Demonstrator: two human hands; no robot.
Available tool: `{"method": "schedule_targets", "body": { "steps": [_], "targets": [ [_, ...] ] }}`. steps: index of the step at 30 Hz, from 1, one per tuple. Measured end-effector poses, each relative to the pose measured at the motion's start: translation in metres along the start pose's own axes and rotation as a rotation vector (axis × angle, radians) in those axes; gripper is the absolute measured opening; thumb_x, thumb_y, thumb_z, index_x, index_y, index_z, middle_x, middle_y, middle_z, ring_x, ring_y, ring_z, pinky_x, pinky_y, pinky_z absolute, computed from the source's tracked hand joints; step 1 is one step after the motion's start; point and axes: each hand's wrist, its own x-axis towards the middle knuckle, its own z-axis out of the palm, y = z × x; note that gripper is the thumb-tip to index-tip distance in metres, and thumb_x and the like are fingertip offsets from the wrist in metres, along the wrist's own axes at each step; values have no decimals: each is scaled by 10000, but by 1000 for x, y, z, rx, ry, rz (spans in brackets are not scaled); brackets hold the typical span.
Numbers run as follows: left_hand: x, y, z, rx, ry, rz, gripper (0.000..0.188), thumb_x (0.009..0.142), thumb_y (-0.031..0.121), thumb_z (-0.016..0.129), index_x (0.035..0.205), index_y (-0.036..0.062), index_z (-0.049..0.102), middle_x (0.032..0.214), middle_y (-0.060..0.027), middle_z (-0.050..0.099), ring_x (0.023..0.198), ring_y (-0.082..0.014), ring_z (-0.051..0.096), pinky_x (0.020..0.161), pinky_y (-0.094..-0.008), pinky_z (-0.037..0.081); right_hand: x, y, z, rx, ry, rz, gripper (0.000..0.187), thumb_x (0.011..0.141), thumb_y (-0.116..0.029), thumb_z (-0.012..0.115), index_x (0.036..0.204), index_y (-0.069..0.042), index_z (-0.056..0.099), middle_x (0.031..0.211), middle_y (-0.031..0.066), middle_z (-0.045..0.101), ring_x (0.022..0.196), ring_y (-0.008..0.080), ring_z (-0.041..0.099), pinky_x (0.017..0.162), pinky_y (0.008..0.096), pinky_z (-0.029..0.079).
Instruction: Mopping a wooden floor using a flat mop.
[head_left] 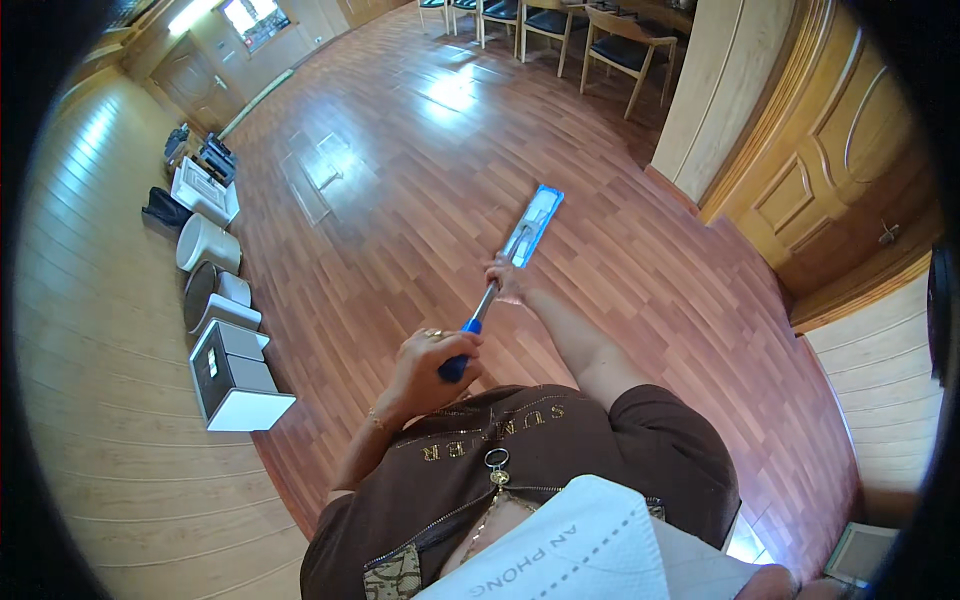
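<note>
A flat mop (483,308) with a metal pole slants away from my body. Around the blue grip at its top end, close to my chest, my left hand (425,372) is closed. Farther down the pole, my right hand (506,280) wraps round it just above the mop head, its arm stretched forward. The mop head (541,215), a long rectangle with a pale plate and blue edging, lies on the wood-plank floor (400,220). Part of the pole by the head is hidden behind my right hand.
Along the left wall stand a grey-and-white box (240,375), rounded white bins (210,243), and a dark bag (166,207). Several wooden chairs (628,50) line the far right. A wooden door (830,190) is at the right. A white sheet-like thing (590,540) covers part of the lower edge.
</note>
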Motion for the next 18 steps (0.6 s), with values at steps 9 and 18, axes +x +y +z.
{"method": "schedule_targets", "body": {
  "steps": [9,18],
  "targets": [
    [-41,11,-76,-72,-21,47,215,695,174,794,843,80,669,973,-93,716,762,-262,666,703,-359,471,-3,-70,7,243,-157,39,269,616,-239,731,764,-65,588,695,124,602,658,316,598,573,416,453],
    [-31,-46,-85,-429,-16,116,228,659,161,817,799,54,672,948,-133,712,738,-268,653,699,-334,476,-42,-73,-10,50,-116,229,262,641,-281,743,740,-102,580,710,132,618,717,366,614,590,467,460]
  ]
}}
